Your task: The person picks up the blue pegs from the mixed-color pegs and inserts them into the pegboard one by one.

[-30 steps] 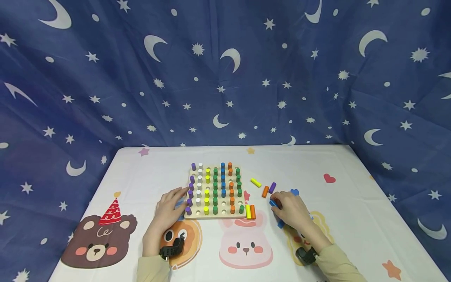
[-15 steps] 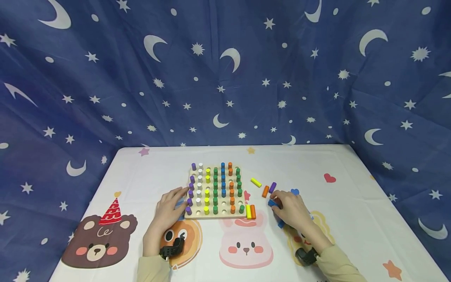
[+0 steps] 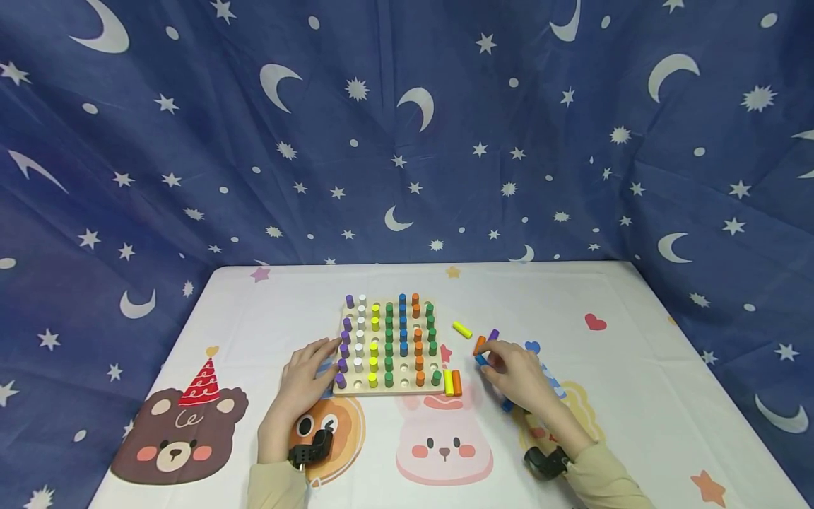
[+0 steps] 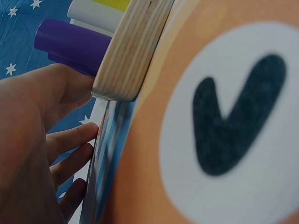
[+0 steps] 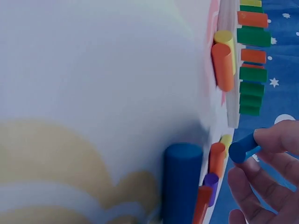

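A wooden pegboard (image 3: 388, 392) carries columns of upright purple, white, yellow, green, blue and orange pegs, with some bare holes. My left hand (image 3: 307, 378) rests at its left edge. In the left wrist view the thumb meets the board's corner beside a purple peg (image 4: 70, 44), and the other fingers lie loosely extended on the cloth. To the right of the board, my right hand (image 3: 518, 373) pinches a blue peg (image 5: 244, 147) between thumb and fingers, lifted above the table. A second blue peg (image 5: 181, 182) lies on the cloth below this hand.
Against the board's right side lie a yellow peg (image 3: 448, 382) and an orange peg (image 3: 456, 382). Farther back are a loose yellow peg (image 3: 462, 330), an orange peg (image 3: 480, 344) and a purple peg (image 3: 494, 334). A starry blue curtain (image 3: 407, 141) hangs behind the table.
My right hand has picked up the blue peg and shifted slightly left toward the board, now partly covering the loose orange and purple pegs. The left hand has stayed still.
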Action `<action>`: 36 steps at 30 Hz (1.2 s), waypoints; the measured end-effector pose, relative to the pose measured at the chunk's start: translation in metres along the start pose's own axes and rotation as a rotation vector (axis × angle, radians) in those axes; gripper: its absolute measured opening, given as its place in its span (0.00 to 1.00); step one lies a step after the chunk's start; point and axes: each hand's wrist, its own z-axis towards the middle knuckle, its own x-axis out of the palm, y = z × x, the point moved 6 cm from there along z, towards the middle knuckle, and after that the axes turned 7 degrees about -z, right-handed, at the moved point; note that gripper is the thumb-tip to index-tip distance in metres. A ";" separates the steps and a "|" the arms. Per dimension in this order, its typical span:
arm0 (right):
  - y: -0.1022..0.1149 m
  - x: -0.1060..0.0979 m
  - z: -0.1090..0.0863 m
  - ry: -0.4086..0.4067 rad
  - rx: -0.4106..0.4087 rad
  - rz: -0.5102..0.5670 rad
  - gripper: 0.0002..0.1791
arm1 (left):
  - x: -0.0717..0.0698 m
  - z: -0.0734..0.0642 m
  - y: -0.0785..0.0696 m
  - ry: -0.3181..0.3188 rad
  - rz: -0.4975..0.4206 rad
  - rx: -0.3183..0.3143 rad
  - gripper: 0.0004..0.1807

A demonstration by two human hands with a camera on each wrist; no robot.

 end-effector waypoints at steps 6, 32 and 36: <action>0.006 0.001 0.003 0.011 0.012 0.081 0.13 | 0.000 0.000 0.000 0.004 -0.002 -0.010 0.28; 0.038 0.002 0.004 0.015 -0.045 0.339 0.15 | 0.001 -0.001 -0.001 0.005 -0.007 -0.004 0.28; 0.047 0.003 0.003 0.014 -0.041 0.354 0.15 | 0.001 -0.001 -0.002 0.008 -0.011 -0.007 0.28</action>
